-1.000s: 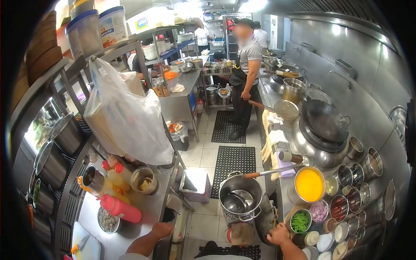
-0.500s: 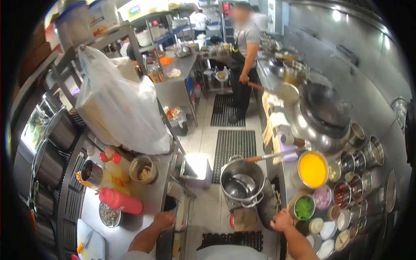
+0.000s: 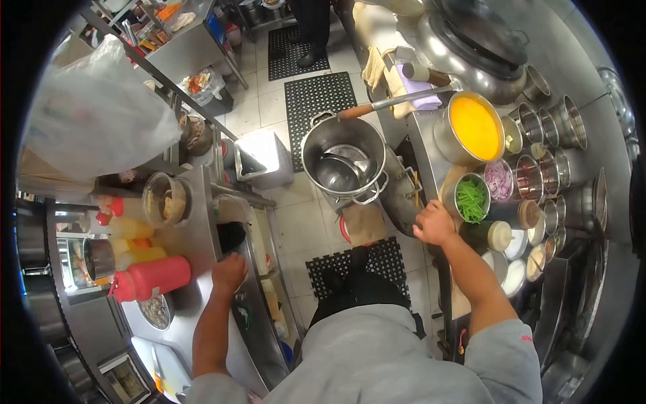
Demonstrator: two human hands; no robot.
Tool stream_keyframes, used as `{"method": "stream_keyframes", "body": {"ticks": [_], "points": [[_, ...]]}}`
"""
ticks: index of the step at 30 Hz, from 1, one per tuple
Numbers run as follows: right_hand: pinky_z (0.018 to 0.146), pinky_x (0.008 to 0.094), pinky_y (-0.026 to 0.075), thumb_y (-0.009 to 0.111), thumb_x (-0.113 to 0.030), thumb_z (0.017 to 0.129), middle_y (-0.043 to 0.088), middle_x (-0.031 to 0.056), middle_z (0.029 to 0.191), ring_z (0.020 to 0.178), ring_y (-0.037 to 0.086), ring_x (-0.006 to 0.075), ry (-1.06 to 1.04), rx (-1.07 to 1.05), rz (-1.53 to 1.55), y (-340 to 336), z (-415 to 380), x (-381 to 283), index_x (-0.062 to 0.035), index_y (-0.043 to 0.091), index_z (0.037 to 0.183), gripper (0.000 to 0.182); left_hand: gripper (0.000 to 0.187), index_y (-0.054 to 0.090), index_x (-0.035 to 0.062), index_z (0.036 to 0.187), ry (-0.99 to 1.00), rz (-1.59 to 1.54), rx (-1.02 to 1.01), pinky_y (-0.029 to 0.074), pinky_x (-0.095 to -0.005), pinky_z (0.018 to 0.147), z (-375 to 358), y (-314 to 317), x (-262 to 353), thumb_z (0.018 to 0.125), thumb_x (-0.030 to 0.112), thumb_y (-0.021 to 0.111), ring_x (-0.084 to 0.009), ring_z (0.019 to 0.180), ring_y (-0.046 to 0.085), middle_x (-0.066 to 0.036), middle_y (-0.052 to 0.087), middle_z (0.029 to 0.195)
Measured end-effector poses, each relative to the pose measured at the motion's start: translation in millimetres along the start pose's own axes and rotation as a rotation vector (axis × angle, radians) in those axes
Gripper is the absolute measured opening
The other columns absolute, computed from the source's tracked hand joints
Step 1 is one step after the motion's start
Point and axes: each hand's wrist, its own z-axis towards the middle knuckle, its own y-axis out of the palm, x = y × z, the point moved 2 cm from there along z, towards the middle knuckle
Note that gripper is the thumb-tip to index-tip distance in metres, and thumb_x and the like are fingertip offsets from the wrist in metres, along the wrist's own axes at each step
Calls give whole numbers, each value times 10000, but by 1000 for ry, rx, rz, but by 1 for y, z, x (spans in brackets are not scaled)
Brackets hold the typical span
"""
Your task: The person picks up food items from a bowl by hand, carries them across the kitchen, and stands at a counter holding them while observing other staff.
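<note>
My left hand (image 3: 230, 271) is closed at the inner edge of the left steel counter (image 3: 202, 316), its fingers curled down over the rim. On the opposite side, my right hand (image 3: 434, 222) grips the edge of the right counter (image 3: 449, 178), beside a steel bowl of chopped greens (image 3: 472, 197). Between the two counters stands a large steel pot (image 3: 344, 158) with shiny metal pieces inside. A long wooden-handled utensil (image 3: 393, 101) reaches from the right counter to the pot's rim. A red squeeze bottle (image 3: 151, 278) lies on its side near my left arm.
On the right are a pot of yellow liquid (image 3: 476, 126), a bowl of sliced onion (image 3: 498, 180), sauce containers and a wok (image 3: 481, 37). Leftward are a plastic bag (image 3: 101, 114), bottles and a cutting board with a knife (image 3: 158, 370). A person's legs (image 3: 311, 30) show on the far mat.
My view has tilted down, showing more of my torso and only the other person's legs. Both my hands stay at the counter edges. The pot and utensil keep their arrangement.
</note>
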Motion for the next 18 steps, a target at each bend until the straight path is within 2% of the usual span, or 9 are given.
{"method": "stream_keyframes", "body": {"ticks": [4,5,8,12,14,16,18], "points": [[971,348,310,578,-349,720,628,77,754,880,530,225,37,-17,22,-4,1,-1,-87,652,697,274,173,521,105,692,4,-13,9,485,-374,509,-8,4,0,770,241,594,-254,606,589,-72,524,712],[964,349,318,580,-349,718,623,74,733,863,532,228,13,56,28,1,-1,0,-84,650,687,276,172,518,107,687,17,-2,28,484,-373,509,-4,0,1,771,237,591,-253,608,588,-69,519,706],[961,351,321,583,-346,716,619,73,725,850,536,229,0,61,7,-4,-1,-2,-84,649,684,272,163,515,109,687,43,-17,94,483,-371,515,-2,-1,1,772,231,583,-249,611,584,-63,509,693],[956,350,324,582,-356,715,620,74,724,839,541,228,-22,124,15,-5,0,-6,-86,652,689,280,151,518,103,695,12,21,30,491,-377,537,-5,4,-3,758,223,584,-250,625,592,-67,521,700],[953,347,324,579,-369,718,622,76,727,846,544,223,8,17,-51,-2,0,-3,-90,656,694,291,147,520,101,697,9,29,25,493,-380,543,-4,4,-5,752,221,587,-250,631,595,-68,527,704],[951,342,322,575,-377,723,625,77,735,853,546,219,8,16,-55,-5,0,-6,-88,657,696,301,146,526,101,694,20,-34,82,498,-385,554,-4,6,-4,753,221,585,-253,644,601,-71,537,713],[954,338,318,576,-373,725,626,74,735,852,548,219,-3,33,-44,-7,-1,-6,-85,656,686,303,147,526,99,700,10,-28,16,500,-384,558,-4,7,-4,761,220,583,-252,653,604,-73,538,715]]}}
